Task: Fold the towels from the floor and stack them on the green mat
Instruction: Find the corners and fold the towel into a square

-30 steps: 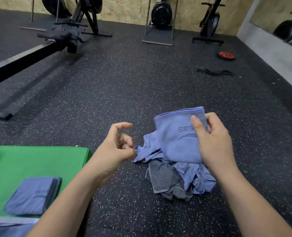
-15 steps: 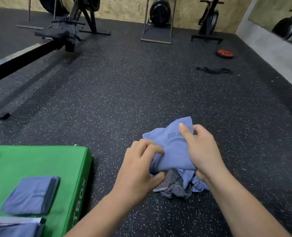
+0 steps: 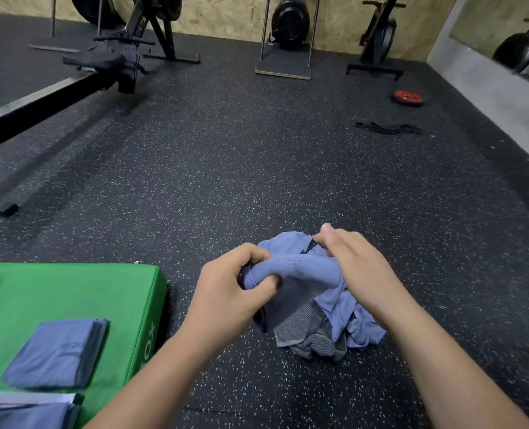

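Towel handling is taking place just off the right edge of the green mat [image 3: 71, 292].

Head view: the left hand [image 3: 235, 292] is gripping one end of a blue towel [image 3: 300, 267], with fingers and thumb curled round a bunched fold. The right hand [image 3: 356, 267] is holding the other end. Its fingertips are blurred, so the exact pinch is hard to read. The towel is stretching between the hands as a rumpled roll, above a loose pile [image 3: 319, 335] of blue and grey-striped towels lying on the speckled floor [image 3: 257, 181] near the mat's right edge. One folded towel [image 3: 58, 354] is sitting toward the mat's near right corner, and another stack [image 3: 24, 413] is showing at the near edge, partly cut off.

The step in hand is probably opening this towel out for folding. To do it well, each hand should be finding a true corner rather than a bunch. The cloth should be drawn taut and clear of the pile so nothing is dragged up with it, and the edges matched before any crease is made.
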Available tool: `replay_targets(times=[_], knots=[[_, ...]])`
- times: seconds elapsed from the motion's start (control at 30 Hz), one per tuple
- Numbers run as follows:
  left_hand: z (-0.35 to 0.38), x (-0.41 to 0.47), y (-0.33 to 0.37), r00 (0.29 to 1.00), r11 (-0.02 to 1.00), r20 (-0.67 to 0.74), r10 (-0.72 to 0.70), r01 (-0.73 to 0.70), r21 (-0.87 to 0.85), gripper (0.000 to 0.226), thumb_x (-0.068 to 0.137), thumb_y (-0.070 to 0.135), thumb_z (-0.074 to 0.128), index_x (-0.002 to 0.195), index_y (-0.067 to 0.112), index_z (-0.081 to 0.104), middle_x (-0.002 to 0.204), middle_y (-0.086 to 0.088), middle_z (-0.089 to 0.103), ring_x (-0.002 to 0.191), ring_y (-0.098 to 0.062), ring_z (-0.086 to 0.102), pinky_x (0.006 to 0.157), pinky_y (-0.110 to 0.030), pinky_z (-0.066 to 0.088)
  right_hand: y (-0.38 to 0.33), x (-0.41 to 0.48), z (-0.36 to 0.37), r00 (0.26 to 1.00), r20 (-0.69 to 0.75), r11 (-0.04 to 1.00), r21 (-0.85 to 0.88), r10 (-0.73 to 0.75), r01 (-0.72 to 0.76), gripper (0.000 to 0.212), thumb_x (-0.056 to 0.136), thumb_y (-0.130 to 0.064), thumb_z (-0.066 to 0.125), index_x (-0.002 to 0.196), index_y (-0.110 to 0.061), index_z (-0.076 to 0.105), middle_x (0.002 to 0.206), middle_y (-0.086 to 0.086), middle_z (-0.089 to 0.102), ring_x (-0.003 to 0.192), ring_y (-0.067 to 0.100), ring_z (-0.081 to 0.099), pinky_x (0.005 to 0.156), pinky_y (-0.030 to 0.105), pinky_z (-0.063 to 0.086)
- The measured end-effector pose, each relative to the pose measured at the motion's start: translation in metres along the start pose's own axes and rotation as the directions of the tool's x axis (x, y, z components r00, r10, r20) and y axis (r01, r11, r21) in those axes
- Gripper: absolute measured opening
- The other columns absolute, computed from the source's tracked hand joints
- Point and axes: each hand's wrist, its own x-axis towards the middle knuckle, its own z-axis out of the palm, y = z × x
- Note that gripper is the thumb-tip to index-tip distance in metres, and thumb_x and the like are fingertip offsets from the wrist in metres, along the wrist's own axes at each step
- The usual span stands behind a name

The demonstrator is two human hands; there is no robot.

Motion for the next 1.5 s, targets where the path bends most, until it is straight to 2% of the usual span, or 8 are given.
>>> replay_targets(times=[0.23,0.43,0.53,0.77,0.9,1.07,1.33,1.5], knots=[[-0.006,0.007,-0.008,0.999,0.982,0.007,-0.052,0.052,-0.182,0.015,0.085,0.013,0.077,0.098,0.019,0.073,0.088,0.003,0.075,0.081,-0.014,0.066,0.078,-0.045,0.057,-0.016,-0.013,0.001,0.941,0.287,0.983,0.019,-0.178,0.181,0.035,0.087,-0.044,0.087,0.119,-0.041,0.071,0.118,-0.022,0.074,0.112,-0.003,0.067,0.096,0.029,0.053],[-0.012,0.012,-0.014,0.997,0.966,-0.048,-0.056,0.042,-0.254,0.027,0.086,0.020,0.079,0.102,0.019,0.058,0.088,0.005,0.066,0.078,-0.015,0.058,0.072,-0.044,0.051,-0.008,-0.005,-0.002,0.956,0.132,0.962,0.109,-0.263,0.250,0.011,0.097,-0.024,0.079,0.097,-0.016,0.072,0.091,0.005,0.071,0.084,0.008,0.062,0.075,0.035,0.048],[-0.016,0.015,-0.013,0.998,0.950,-0.025,-0.056,0.045,-0.309,0.026,0.086,0.019,0.080,0.096,0.019,0.056,0.092,0.002,0.069,0.077,-0.013,0.057,0.068,-0.028,0.050,-0.008,-0.004,-0.007,0.964,0.064,0.963,0.105,-0.257,0.250,0.017,0.100,-0.031,0.076,0.100,-0.014,0.073,0.094,0.007,0.075,0.090,0.029,0.070,0.083,0.050,0.056],[-0.028,0.019,-0.024,0.996,0.979,-0.050,-0.069,0.058,-0.194,0.028,0.088,0.021,0.074,0.073,0.020,0.052,0.078,-0.005,0.065,0.068,-0.012,0.048,0.068,-0.035,0.038,-0.014,-0.005,-0.013,0.958,-0.076,0.952,0.113,-0.277,0.284,0.048,0.095,-0.050,0.070,0.099,-0.002,0.064,0.096,0.022,0.067,0.083,0.034,0.062,0.080,0.055,0.053],[-0.027,0.020,-0.025,0.991,0.978,-0.107,-0.080,0.057,-0.201,0.020,0.087,0.032,0.078,0.099,0.025,0.064,0.107,0.005,0.072,0.095,-0.010,0.066,0.085,-0.037,0.050,-0.014,-0.005,-0.011,0.960,-0.026,0.955,0.093,-0.279,0.280,0.044,0.096,-0.046,0.072,0.096,-0.003,0.062,0.093,0.020,0.066,0.079,0.027,0.060,0.079,0.054,0.052],[-0.027,0.020,-0.026,0.976,0.971,0.173,-0.129,0.160,-0.176,0.080,0.073,0.044,0.096,0.142,0.044,0.055,0.142,0.015,0.065,0.135,-0.010,0.062,0.110,-0.038,0.051,-0.015,-0.008,-0.004,0.952,0.085,0.951,0.129,-0.293,0.281,0.023,0.101,-0.031,0.074,0.101,-0.008,0.070,0.096,0.014,0.072,0.090,0.033,0.068,0.081,0.047,0.055],[-0.039,0.020,-0.044,0.898,0.841,0.334,-0.287,0.403,-0.360,0.042,0.086,0.018,0.082,0.126,0.009,0.072,0.125,-0.018,0.075,0.110,-0.028,0.066,0.104,-0.048,0.048,-0.011,-0.004,0.018,0.985,-0.011,0.982,0.081,-0.170,0.170,0.028,0.104,-0.045,0.065,0.103,-0.017,0.068,0.096,0.001,0.075,0.094,0.026,0.068,0.087,0.038,0.054],[-0.048,0.022,-0.056,0.856,0.781,0.221,-0.467,0.517,-0.350,0.007,0.102,0.013,0.061,0.099,0.018,0.064,0.090,0.002,0.068,0.081,-0.017,0.057,0.068,-0.033,0.039,0.008,0.001,0.069,0.993,0.103,0.995,0.085,0.052,-0.061,0.058,0.094,-0.074,0.053,0.116,-0.021,0.063,0.110,-0.003,0.076,0.106,0.019,0.070,0.102,0.049,0.054]])
